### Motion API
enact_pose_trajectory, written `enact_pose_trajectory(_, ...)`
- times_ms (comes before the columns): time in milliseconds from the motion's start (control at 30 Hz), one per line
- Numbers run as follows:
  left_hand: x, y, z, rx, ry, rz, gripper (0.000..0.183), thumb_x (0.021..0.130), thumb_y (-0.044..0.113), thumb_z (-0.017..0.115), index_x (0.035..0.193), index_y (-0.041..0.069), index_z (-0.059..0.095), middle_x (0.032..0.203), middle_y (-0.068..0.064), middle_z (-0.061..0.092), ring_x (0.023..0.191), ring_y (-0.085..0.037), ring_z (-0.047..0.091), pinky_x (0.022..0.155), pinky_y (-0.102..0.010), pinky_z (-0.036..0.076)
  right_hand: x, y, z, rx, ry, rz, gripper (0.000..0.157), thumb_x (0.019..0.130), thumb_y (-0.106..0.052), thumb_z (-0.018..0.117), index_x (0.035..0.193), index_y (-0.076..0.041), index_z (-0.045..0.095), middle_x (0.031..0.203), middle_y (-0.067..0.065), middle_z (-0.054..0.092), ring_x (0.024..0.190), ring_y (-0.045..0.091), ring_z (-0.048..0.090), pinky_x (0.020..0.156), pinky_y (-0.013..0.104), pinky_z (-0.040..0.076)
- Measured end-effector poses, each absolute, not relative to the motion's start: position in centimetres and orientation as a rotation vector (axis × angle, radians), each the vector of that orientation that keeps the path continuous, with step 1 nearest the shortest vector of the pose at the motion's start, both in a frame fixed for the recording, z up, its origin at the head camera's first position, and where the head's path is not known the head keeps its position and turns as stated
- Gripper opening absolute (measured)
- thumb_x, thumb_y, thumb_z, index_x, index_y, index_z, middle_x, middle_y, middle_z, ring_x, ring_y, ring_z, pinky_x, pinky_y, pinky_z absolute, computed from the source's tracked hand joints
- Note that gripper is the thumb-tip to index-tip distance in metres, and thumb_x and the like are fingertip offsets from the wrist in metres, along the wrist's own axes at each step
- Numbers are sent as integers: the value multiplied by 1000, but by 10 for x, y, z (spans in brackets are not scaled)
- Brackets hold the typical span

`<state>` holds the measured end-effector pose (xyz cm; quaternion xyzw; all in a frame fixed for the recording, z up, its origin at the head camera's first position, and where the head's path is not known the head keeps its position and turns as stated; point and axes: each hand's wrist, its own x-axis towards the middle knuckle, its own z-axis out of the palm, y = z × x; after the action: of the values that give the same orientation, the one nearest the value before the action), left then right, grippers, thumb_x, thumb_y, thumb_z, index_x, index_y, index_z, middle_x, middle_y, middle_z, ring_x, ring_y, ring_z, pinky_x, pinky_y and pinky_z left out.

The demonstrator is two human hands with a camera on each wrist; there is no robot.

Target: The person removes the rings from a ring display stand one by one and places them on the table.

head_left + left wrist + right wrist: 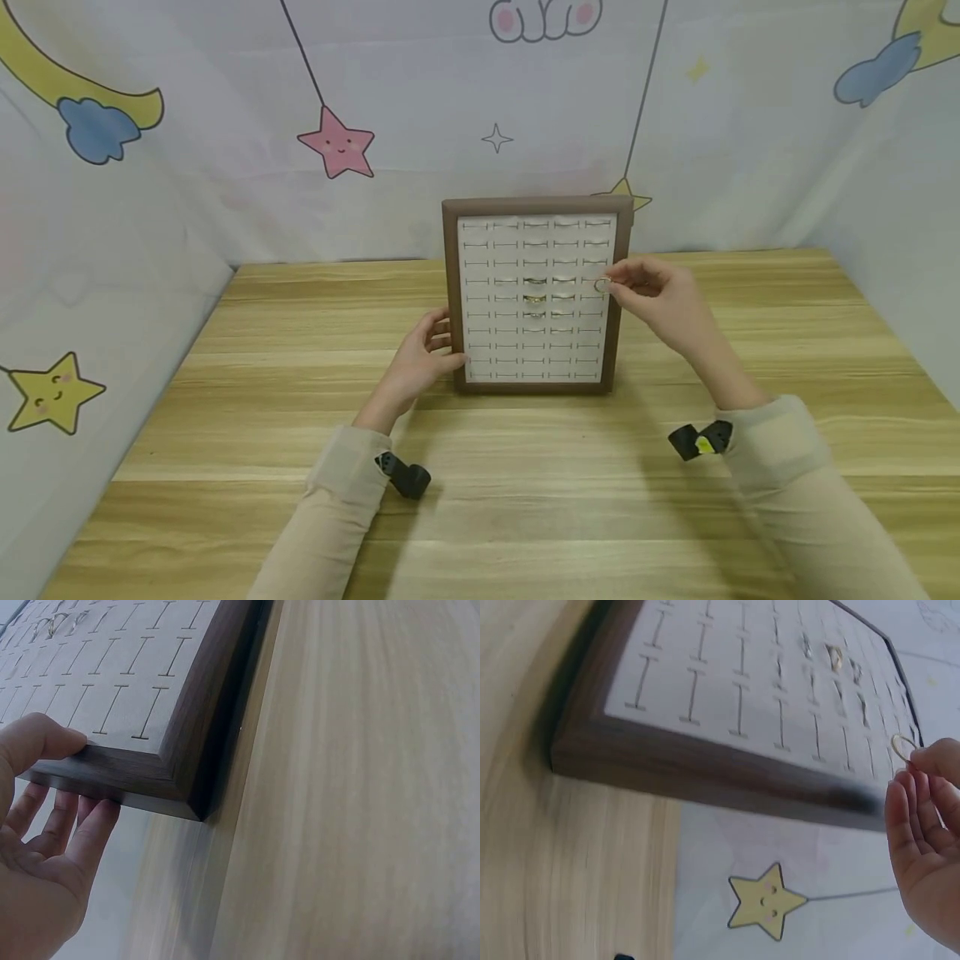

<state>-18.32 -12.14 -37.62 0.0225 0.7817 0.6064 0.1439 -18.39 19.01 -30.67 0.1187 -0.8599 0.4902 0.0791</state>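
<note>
A ring display board (pixel 495 337) with a brown frame stands upright on the table, its white face cut with rows of slots. Several rings (pixel 535 298) sit in the slots near its middle. My left hand (pixel 422 360) grips the frame's lower left side, thumb on the front edge and fingers behind, as the left wrist view shows. Between thumb and fingertips my right hand (pixel 663 302) pinches a thin gold ring (pixel 904 747). That ring is at the board's right side, overlapping the right-hand column of slots in the head view.
The wooden table (pixel 525 500) extends in front of the board and to both sides. Behind it hangs a white cloth backdrop (pixel 420 100) printed with stars, moons and clouds. Each sleeve cuff carries a small black camera (pixel 408 479).
</note>
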Motion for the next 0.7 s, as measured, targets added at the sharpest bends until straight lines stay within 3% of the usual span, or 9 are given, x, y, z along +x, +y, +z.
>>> enact_pose_trajectory(100,-183,-122,-376,67,2259,1744,75,87,1,63,150,13,25,147,-13,39,135,-32,39,106,-46,43,-187,206,-306,252,-2508,1515,18,92,-15,62,105,-3,65,85,-28,59,78,-8,58,71,6,48)
enact_pose_trajectory(233,-183,-122,-376,59,2263,1740,75,87,2,64,150,13,25,147,-12,40,135,-32,40,107,-46,43,-190,228,-310,94,-2477,1505,11,92,-22,62,102,-16,66,85,-27,58,81,-9,56,71,4,46)
enact_pose_trajectory(400,-183,-122,-376,65,2261,1739,76,87,1,63,150,12,24,148,-13,38,135,-32,39,107,-47,42,-193,254,-322,-102,-2551,1382,31,93,-24,59,115,-2,64,81,-28,54,75,-15,53,66,3,44)
enact_pose_trajectory(500,-183,-122,-375,58,2258,1741,76,87,1,64,150,13,25,148,-12,38,135,-32,39,107,-46,42,-194,266,-331,-180,-2632,1230,37,94,-23,56,118,5,62,86,-14,59,67,-20,48,60,4,43)
enact_pose_trajectory(600,-184,-122,-375,56,2258,1741,75,87,1,64,150,13,25,148,-12,38,135,-32,39,107,-46,42,-194,276,-340,-235,-2704,1134,35,93,-17,54,117,7,63,95,10,66,60,-20,45,55,6,43)
enact_pose_trajectory(700,-183,-122,-375,56,2252,1742,76,86,1,64,150,14,25,148,-11,38,135,-31,39,108,-46,42,-195,284,-349,-285,-2768,1116,32,92,-13,54,115,8,64,102,23,67,58,-17,47,54,9,44)
